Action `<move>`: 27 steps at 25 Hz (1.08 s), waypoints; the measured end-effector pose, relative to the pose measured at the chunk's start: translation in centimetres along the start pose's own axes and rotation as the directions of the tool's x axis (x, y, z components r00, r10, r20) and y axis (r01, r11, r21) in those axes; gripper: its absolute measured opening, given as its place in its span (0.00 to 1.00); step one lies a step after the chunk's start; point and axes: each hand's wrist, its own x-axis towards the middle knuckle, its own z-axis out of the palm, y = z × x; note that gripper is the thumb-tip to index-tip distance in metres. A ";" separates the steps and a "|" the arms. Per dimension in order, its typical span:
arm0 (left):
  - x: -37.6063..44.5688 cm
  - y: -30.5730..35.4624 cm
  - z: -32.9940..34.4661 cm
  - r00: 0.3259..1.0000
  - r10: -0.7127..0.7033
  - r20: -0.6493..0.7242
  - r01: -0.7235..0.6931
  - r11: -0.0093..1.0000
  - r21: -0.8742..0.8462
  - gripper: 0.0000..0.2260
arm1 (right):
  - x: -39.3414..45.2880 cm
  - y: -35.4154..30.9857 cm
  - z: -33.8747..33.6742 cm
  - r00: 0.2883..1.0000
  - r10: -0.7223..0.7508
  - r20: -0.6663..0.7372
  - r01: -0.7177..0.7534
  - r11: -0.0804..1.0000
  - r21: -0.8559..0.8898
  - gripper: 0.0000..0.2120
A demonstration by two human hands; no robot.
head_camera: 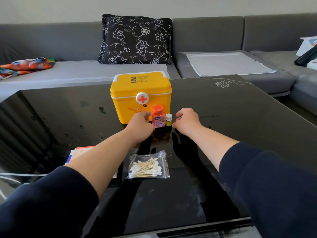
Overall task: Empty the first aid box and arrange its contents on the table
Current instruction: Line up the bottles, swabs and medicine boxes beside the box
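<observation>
The yellow first aid box [133,100] stands on the black glass table [240,126] with its lid down and a red cross on the clasp. In front of it stand an orange-capped pink bottle [159,117] and a small white-capped vial [168,119]. My left hand [139,125] curls just left of the pink bottle, fingertips near it. My right hand [186,120] hovers just right of the vial, fingers curled and empty. A clear zip bag of cotton swabs [147,166] lies nearer me. A flat white and orange packet [77,154] lies partly under my left forearm.
A grey sofa [214,36] runs behind and to the right of the table, with a black floral cushion [135,40] and a colourful cloth [25,66] on it. A white cable [10,179] lies off the table's left front corner.
</observation>
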 end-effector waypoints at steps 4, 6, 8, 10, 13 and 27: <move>-0.9 0.3 -2.3 0.987 0.049 0.152 -0.097 0.939 0.330 0.18 | -1.8 -0.8 -1.1 0.951 0.061 0.302 -0.059 0.998 -0.014 0.11; -1.8 0.6 -3.1 0.954 -0.006 0.300 -0.122 0.904 0.409 0.21 | -2.8 -1.2 -1.8 0.866 0.101 0.490 -0.096 0.995 -0.036 0.16; -2.7 0.9 -3.3 0.926 -0.044 0.374 -0.156 0.859 0.488 0.25 | -3.9 -1.5 -2.1 0.787 0.103 0.608 -0.078 0.995 -0.068 0.20; -3.2 1.0 -3.1 0.921 -0.054 0.387 -0.180 0.821 0.542 0.27 | -4.9 -1.8 -1.7 0.726 0.082 0.683 -0.032 0.996 -0.085 0.20; -3.7 0.7 -2.5 0.920 -0.049 0.389 -0.200 0.795 0.573 0.27 | -6.0 -1.9 -0.4 0.680 0.005 0.733 0.075 0.994 -0.076 0.13; -2.2 -0.7 -0.4 0.993 0.039 0.115 -0.077 0.934 0.349 0.02 | -2.2 1.7 -0.9 0.982 -0.076 0.171 0.069 0.997 0.047 0.14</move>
